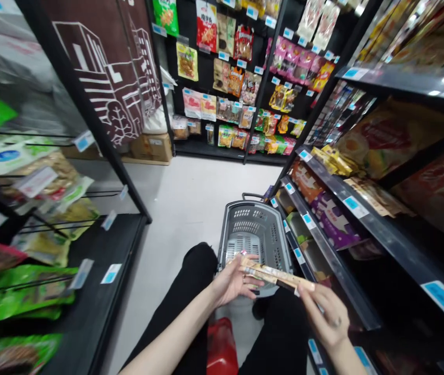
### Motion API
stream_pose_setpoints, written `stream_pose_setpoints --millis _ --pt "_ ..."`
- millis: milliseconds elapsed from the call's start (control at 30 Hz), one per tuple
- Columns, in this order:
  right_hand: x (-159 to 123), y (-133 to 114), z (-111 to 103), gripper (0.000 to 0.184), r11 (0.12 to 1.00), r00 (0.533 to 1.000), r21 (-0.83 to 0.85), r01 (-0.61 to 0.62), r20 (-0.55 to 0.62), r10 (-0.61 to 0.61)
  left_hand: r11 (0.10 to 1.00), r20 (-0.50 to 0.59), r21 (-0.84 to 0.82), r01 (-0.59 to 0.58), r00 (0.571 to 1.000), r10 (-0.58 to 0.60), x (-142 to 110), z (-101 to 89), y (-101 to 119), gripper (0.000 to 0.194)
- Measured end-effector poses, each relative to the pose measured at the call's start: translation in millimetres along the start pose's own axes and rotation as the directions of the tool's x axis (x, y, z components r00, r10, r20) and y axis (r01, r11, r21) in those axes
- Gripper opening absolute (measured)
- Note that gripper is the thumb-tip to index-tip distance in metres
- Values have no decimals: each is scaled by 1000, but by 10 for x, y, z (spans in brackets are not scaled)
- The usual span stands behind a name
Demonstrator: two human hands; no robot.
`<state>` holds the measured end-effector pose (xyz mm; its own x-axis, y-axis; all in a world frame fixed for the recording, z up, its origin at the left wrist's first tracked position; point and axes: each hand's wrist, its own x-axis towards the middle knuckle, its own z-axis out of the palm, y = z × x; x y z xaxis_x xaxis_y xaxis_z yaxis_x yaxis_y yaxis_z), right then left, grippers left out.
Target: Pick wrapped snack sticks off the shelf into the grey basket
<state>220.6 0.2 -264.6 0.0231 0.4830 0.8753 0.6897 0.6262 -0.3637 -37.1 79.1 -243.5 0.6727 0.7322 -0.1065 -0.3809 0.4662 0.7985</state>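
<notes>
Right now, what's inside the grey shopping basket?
Inside the basket, slotted walls and floor show. The left hand and narrow packets partly cover its near end; anything beneath can't be seen.

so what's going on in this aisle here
Someone in a shop aisle has slim packets above the near end of a grey shopping basket. The right hand pinches one end of them; the left hand, fingers spread, is at the other end, though whether it grips them is hard to tell. Price-tagged shelves stand to the right.
</notes>
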Motion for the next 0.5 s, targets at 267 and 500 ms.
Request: stream_pose_setpoints --millis 267,500 --pt "-528 -373 296 21 899 906 177 -400 -74 418 933 -130 360 -21 989 72 -77 -69 -19 67" --pt "-582 -290 330 19 694 732 347 -631 -28 680 886 -166 440 -148 956 242 11 -41 -222 59"
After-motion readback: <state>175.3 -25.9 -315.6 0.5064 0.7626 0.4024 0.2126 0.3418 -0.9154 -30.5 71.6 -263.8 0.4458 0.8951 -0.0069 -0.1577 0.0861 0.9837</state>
